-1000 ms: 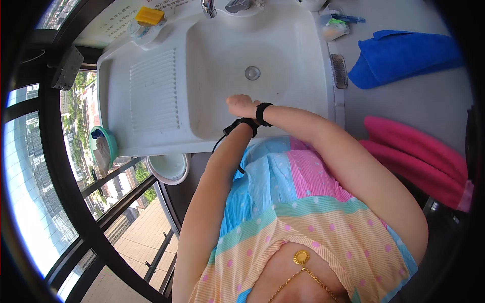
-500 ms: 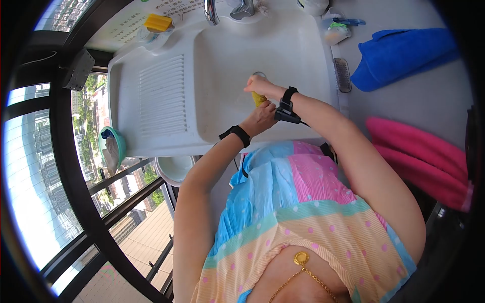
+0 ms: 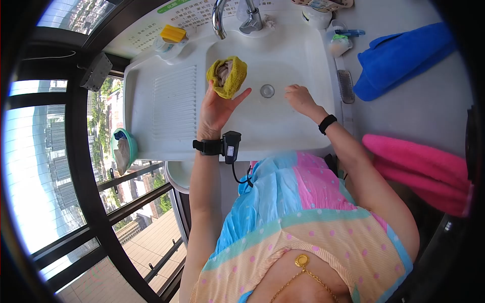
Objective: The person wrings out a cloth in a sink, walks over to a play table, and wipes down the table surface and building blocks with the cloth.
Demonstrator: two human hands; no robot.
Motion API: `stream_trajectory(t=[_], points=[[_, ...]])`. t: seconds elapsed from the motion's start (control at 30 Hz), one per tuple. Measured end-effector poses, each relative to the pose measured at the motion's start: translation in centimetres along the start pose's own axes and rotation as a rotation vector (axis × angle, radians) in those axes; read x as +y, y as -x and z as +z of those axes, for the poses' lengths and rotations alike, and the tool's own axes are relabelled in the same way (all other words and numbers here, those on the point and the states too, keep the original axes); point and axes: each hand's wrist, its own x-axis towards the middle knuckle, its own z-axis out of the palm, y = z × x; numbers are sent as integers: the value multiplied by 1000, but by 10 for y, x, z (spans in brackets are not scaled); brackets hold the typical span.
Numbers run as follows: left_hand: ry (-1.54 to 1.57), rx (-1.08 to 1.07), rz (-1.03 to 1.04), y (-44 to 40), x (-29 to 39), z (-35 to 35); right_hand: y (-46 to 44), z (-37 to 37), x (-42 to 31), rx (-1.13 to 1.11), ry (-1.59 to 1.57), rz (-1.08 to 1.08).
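A bunched yellow-green cloth (image 3: 237,78) with a greyish part showing in its middle is held up by my left hand (image 3: 214,111), above the left side of the white sink (image 3: 298,45). My left thumb sticks out to the right; the other fingers are mostly behind the cloth. Over the basin's right side is my right hand (image 3: 301,99), its fingers curled in with no object visible in them. The round drain (image 3: 267,91) lies between my two hands. The chrome faucet (image 3: 219,22) stands at the sink's back edge.
The ribbed drainboard (image 3: 174,106) is on the left, with a yellow sponge (image 3: 173,34) behind it. A brush (image 3: 345,86), a blue towel (image 3: 404,60) and a pink towel (image 3: 414,166) lie to the right. A green basin (image 3: 132,146) hangs by the window.
My hands have come apart from their shared hold on the yellow-green cloth. My left hand has gone up and left with it; my right hand has moved right, away from the drain.
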Motion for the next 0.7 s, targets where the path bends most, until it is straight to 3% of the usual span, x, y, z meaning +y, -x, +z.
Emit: stream_trajectory(t=[0.03,0.07,0.17,0.2,0.33,0.4,0.5,0.6,0.67,0.7], points=[[8,15,13,-3,-6,-2,-8,-9,2,59,-155,101],[-873,202,-142,-15,-18,-17,-9,-17,1,103,-319,200],[-602,158,45,-16,-12,-18,-12,-55,-6,173,-612,387],[-255,67,168,-15,-13,-18,-13,-63,-7,189,-677,436],[-549,249,-159,-5,-25,-16,-19,-83,-15,233,-760,335],[-431,85,-46,2,-10,-6,-17,-101,-23,264,-979,384],[-303,-50,41,18,0,16,-28,-138,-49,282,-1416,263],[-141,-117,74,24,7,32,-36,-162,-80,106,-1512,48],[-23,-144,95,27,1,44,-41,-163,-95,-64,-1454,112],[-176,-84,161,25,-4,43,-42,-163,-99,-147,-1421,143]])
